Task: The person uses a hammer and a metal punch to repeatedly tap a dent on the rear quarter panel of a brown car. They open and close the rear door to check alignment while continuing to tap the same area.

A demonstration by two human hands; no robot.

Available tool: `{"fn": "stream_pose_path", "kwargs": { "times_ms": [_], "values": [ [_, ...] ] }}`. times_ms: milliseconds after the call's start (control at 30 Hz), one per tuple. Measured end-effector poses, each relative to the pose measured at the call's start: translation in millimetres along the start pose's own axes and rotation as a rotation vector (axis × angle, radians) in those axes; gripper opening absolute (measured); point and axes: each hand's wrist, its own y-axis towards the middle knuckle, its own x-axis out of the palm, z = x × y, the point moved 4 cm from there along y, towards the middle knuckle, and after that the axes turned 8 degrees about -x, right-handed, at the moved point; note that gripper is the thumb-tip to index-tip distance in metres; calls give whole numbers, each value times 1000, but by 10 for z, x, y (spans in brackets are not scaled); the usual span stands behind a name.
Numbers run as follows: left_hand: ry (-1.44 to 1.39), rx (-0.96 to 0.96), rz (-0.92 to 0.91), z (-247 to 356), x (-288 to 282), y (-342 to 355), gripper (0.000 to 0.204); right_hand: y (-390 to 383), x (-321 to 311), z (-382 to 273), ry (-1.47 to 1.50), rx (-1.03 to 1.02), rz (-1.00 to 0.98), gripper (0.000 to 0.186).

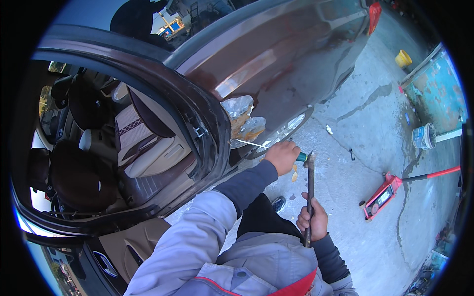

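My left hand (282,157) is closed around a screwdriver (253,144) with a long metal shaft and a green handle. The shaft points left, and its tip meets the edge of the brown car's rear body panel (296,64) by the door opening. Just above the tip is a patch of bare metal and orange-brown filler (242,119). My right hand (316,220) grips a hammer (310,185) low on its handle. The hammer's head is at the end of the screwdriver handle; whether they touch I cannot tell.
Through the open door opening, beige and dark seats (148,133) show. An opened door (133,241) lies at lower left. On the concrete floor stand a red floor jack (384,196), a white bucket (424,136) and a yellow bucket (403,59). A worn turquoise panel (437,89) is at right.
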Motion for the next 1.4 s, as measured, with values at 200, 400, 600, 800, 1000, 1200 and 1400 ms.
{"fn": "stream_pose_path", "kwargs": {
  "times_ms": [200, 400, 600, 800, 1000, 1200, 1400],
  "values": [
    [3, -19, -6, -11, -11, -5, 15, -26, 15, -10, -30, 1, -30, 40],
    [5, -5, -15, -16, 2, -6, 22, -19, 31, 17, 65, -58, 96, 40],
    [3, -61, -9, -142, -41, -5, 25, -85, 118, 3, -96, 2, -43, 39],
    [-16, -11, -13, -89, -13, -140, 24, -50, 108, 11, -86, -2, 4, 39],
    [-56, 20, 24, 27, 86, -207, 23, -29, 61, 36, -72, 14, 1, 40],
    [-47, 21, 25, -19, 93, -214, 17, -38, 59, 50, -129, 24, 4, 43],
    [-54, -1, 16, -47, 107, -229, 19, -61, 69, 52, -72, 20, -24, 41]
  ]
}}
